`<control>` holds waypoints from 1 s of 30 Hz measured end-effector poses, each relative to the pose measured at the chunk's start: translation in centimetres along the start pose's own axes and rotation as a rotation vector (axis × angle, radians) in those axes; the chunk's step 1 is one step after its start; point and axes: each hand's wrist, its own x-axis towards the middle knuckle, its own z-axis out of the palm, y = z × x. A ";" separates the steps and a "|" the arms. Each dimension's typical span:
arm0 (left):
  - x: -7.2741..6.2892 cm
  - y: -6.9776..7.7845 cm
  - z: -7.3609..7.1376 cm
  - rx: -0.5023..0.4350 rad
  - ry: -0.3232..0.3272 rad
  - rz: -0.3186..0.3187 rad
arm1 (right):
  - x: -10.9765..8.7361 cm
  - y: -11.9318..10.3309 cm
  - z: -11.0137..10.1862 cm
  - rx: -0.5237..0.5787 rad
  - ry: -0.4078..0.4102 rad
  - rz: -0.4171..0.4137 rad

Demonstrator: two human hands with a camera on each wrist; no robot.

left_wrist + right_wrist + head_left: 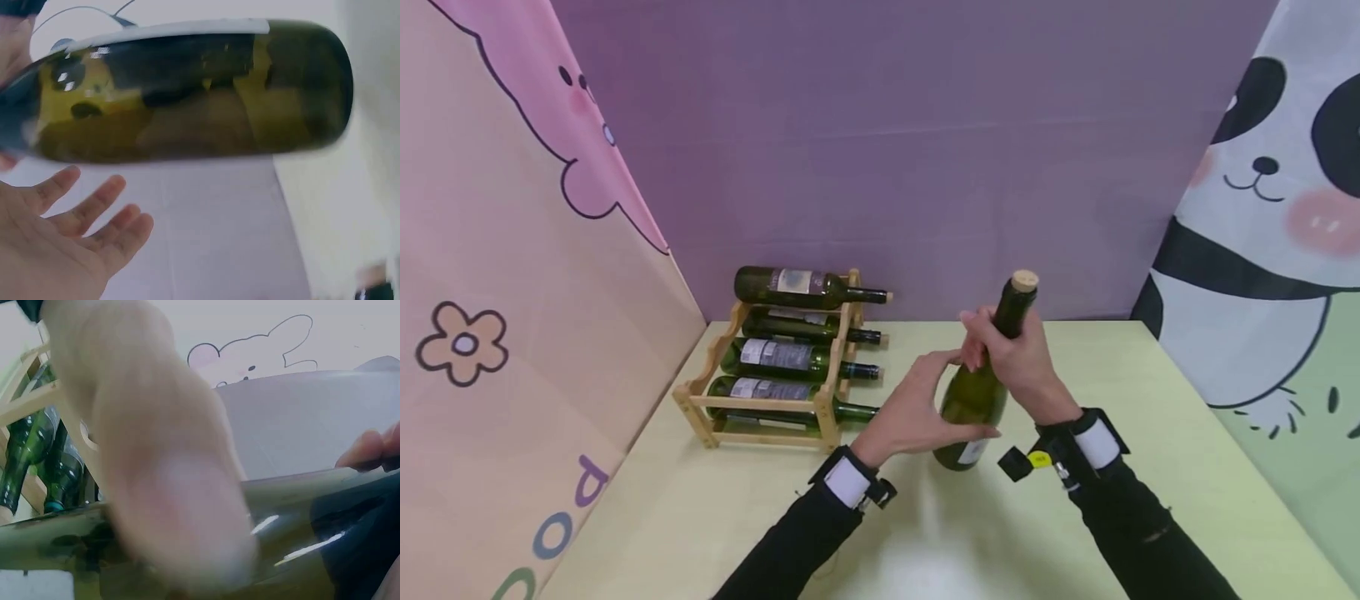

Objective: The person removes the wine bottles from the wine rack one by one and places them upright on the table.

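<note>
A dark green wine bottle [970, 396] with a cork in its mouth leans over the table, its neck up and to the right. My right hand [1030, 362] grips it at the neck and shoulder, fingers curled round the glass. Beside the body, my left hand [917, 408] is spread wide, its thumb crossing in front of the lower part. The left wrist view shows that hand's fingers [128, 240] loosely extended, with a gap between them and the bottle [187, 125]. A blurred left thumb [181, 506] overlaps the bottle [294, 519] in the right wrist view.
To the left stands a wooden wine rack [760, 403] holding several corked bottles on their sides, necks pointing right. One bottle [790, 286] lies along its top at the back. A purple backdrop [910, 167] rises behind the pale table [1075, 517], with printed side panels.
</note>
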 end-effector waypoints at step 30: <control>-7.9 -8.4 -8.5 0.618 0.291 -0.282 | 1.9 -1.5 -10.0 -0.040 0.266 -0.192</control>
